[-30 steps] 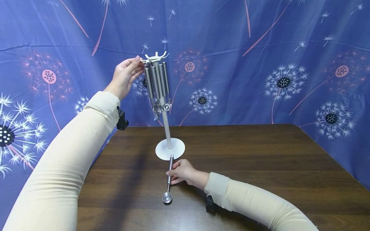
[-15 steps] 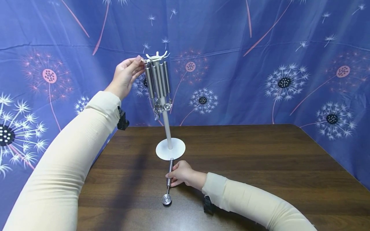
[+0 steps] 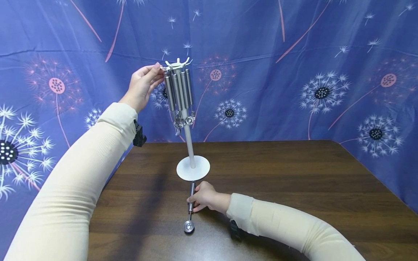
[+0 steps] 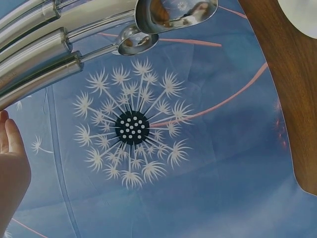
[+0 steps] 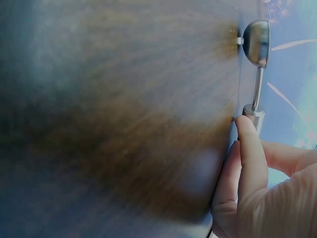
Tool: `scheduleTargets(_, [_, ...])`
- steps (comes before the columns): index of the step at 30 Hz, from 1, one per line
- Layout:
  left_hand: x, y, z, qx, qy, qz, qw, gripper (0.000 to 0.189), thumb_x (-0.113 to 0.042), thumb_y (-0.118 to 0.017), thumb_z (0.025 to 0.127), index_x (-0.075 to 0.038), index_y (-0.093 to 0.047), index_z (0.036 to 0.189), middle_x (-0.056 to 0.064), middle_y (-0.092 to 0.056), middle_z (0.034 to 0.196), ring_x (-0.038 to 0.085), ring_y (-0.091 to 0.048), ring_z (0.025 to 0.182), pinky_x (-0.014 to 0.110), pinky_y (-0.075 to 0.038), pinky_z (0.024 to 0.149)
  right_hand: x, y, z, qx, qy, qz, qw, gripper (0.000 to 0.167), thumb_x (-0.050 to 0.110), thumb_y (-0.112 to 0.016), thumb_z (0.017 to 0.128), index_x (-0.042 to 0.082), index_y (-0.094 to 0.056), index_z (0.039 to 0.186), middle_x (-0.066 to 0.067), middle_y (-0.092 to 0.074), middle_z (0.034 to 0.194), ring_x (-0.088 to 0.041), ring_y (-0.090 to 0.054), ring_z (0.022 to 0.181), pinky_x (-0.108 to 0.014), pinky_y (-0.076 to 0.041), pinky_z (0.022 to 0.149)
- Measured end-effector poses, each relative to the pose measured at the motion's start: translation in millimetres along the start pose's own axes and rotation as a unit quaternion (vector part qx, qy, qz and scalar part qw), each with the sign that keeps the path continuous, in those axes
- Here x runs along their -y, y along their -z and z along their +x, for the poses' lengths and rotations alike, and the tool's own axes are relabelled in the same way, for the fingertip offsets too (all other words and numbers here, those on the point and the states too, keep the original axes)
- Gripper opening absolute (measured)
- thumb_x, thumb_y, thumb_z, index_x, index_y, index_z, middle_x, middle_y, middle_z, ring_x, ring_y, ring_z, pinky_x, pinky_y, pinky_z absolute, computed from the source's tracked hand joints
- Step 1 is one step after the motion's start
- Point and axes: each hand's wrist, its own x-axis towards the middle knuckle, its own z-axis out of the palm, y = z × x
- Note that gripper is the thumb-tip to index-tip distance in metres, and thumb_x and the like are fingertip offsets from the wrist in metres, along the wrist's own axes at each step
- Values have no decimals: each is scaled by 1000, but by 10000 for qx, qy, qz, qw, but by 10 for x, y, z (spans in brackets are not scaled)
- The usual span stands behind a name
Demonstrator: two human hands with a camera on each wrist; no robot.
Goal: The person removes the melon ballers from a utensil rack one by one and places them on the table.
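Observation:
In the head view my left hand (image 3: 140, 85) is raised at the upper left, pinching the edge of a white utensil stand's hooked top (image 3: 177, 65). Several metal utensils with thick tubular handles (image 3: 176, 90) hang from it; the left wrist view shows a scoop end (image 4: 173, 15) and a small round spoon end (image 4: 136, 42). Low in front of the stand, my right hand (image 3: 205, 195) pinches the handle of a round-bowled metal scoop (image 3: 188, 227). Its bowl points toward me, and in the right wrist view the bowl (image 5: 256, 44) is close over the tabletop.
The stand's round white base (image 3: 200, 168) sits on a dark brown wooden table (image 3: 277, 181), just beyond the scoop's handle end. Behind the table hangs a blue dandelion-patterned cloth (image 3: 261, 90). A black wrist device (image 3: 139, 134) shows on the left sleeve.
My right hand and the scoop have shifted slightly toward me, drawing the handle's end off the stand's base edge in view. The left hand has stayed at the stand's top.

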Motion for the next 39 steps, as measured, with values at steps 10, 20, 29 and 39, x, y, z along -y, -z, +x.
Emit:
scheduleTargets(10, [-16,-8,28,93,67,94,9999,9,-15,-65,93,-7,-62,92,2,-66,86,12,-64,84,23,-53,93,49,32,28,157,-113,-94,9998,34,-8,-72,79,-7,-45,101,-11,-55,65,-15,-55,49,-33,-61,59])
scheduleTargets(20, [-42,-18,21,112,132,211,9996,10,-17,-65,93,-8,-62,92,1,-66,87,12,-64,87,24,-50,98,123,106,20,445,-100,-484,9978,31,1,-73,82,0,-44,92,-12,-57,66,-15,-55,48,-36,-61,60])
scheduleTargets(29, [-13,1,4,55,150,244,9996,12,-19,-65,92,-8,-61,93,1,-66,87,11,-63,86,23,-50,98,131,249,68,387,-83,-372,9985,28,2,-71,83,-2,-46,94,-6,-50,64,-14,-53,47,-28,-58,51])
scheduleTargets(39, [16,22,5,130,236,159,9995,21,-18,-66,91,-6,-58,107,1,-65,96,14,-62,99,26,-45,106,269,428,151,264,-146,89,9995,30,3,-68,84,-5,-48,105,-9,-52,72,-14,-57,51,-26,-58,54])
